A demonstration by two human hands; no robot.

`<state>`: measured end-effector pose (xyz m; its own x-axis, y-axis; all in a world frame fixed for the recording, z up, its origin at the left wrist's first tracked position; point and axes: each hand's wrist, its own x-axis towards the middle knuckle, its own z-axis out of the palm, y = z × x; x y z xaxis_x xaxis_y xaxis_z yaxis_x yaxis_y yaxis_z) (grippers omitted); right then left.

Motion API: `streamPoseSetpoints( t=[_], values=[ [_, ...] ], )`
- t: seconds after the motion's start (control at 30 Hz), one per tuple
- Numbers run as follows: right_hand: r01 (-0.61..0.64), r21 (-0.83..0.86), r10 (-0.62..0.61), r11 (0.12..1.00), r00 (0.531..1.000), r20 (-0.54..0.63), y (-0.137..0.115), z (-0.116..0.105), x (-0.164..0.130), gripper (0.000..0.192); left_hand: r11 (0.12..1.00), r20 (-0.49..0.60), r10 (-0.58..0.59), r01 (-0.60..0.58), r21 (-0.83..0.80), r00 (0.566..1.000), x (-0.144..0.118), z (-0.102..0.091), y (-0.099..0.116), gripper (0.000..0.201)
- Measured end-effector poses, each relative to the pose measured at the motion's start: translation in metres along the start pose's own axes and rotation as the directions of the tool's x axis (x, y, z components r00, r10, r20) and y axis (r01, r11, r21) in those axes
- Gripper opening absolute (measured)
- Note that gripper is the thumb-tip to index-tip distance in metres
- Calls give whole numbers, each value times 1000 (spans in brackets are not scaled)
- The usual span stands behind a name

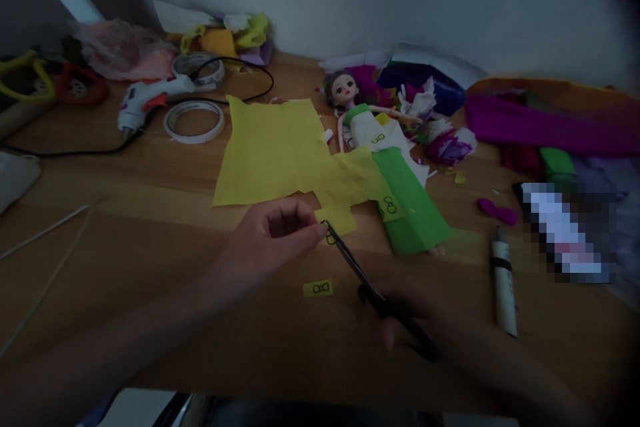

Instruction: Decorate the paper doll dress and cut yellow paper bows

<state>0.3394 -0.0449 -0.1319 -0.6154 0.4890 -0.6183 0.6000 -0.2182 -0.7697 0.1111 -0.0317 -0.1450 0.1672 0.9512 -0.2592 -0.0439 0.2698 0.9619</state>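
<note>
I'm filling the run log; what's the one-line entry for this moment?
left hand: pinching yellow paper edge | right hand: holding scissors, blades at paper | cut bow piece: on table | doll: lying beside paper

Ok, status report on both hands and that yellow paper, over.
Left hand pinching yellow paper edge. Right hand holding scissors, blades at a drawn bow. Cut bow piece beside blades, nothing blocking.

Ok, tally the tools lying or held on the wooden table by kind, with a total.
White rolls of tape: 2
White hot glue gun: 1
Black scissors, in the right hand: 1
White marker pen: 1
Total: 5
</note>
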Motion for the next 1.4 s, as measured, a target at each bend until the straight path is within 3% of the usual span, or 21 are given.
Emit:
streamPoseSetpoints(
  t=[0.47, 1.1, 1.4],
  values=[
    [-24, -15, 24, 1000, 1000, -10, 4, 0, 4, 16, 1000, -9, -19, 19, -5, 1000, 1, 2, 0, 17],
    [27, -59, -28, 998, 999, -28, 9, -1, 6, 27, 999, -30, -25, 27, 42, 999, 3, 1, -5, 15],
    [-4, -20, 3, 1000, 1000, -26, 7, 1, 5, 20, 997, -51, -40, 43, 60, 998, 3, 1, -7, 16]
  ],
)
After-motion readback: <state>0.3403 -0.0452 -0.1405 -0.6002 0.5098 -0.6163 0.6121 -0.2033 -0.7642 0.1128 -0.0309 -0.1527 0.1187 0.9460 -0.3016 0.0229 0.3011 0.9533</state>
